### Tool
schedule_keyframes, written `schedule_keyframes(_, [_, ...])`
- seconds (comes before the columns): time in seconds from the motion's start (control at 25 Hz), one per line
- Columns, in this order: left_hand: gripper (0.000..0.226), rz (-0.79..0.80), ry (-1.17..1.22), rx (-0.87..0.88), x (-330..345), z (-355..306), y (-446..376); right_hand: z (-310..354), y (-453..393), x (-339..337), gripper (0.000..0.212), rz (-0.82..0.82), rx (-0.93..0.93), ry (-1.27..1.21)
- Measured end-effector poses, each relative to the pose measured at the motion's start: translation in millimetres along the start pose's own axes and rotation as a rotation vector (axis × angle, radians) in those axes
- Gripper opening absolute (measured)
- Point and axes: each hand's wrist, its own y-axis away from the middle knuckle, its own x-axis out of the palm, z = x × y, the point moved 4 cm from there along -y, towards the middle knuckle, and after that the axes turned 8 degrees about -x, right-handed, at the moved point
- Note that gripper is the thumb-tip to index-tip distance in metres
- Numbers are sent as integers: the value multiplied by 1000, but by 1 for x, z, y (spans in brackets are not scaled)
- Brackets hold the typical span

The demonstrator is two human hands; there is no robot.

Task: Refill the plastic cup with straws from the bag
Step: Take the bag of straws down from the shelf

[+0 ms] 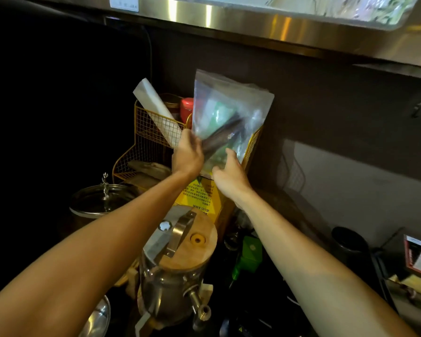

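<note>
A clear plastic bag (229,110) stands upright above a yellow wire basket (151,132), blurred by motion. Inside it I make out a dark bundle of straws (223,137) and some pale green contents. My left hand (187,154) grips the bag's lower left edge, fingers closed on the plastic. My right hand (229,176) reaches up under the bag's bottom corner, fingers touching it; whether it grips is unclear. No plastic cup is visible in the head view.
The basket also holds a white paper roll (156,110) and a red-lidded jar (187,109). Below stand a yellow box (202,198), a glass dispenser with a wooden lid (192,242) and tap, a glass-lidded pot (102,200), a green bottle (248,256) and a dark wall behind.
</note>
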Motion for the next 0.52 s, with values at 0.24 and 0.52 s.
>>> schedule_keyframes(0.24, [9,-151,125,109,-35,-40,77,13,56,-39,52,-207,-79,-65])
schedule_keyframes(0.52, [6,-25,288,157,-21,-67,209,-10,176,-111,69,-355,-19,-190])
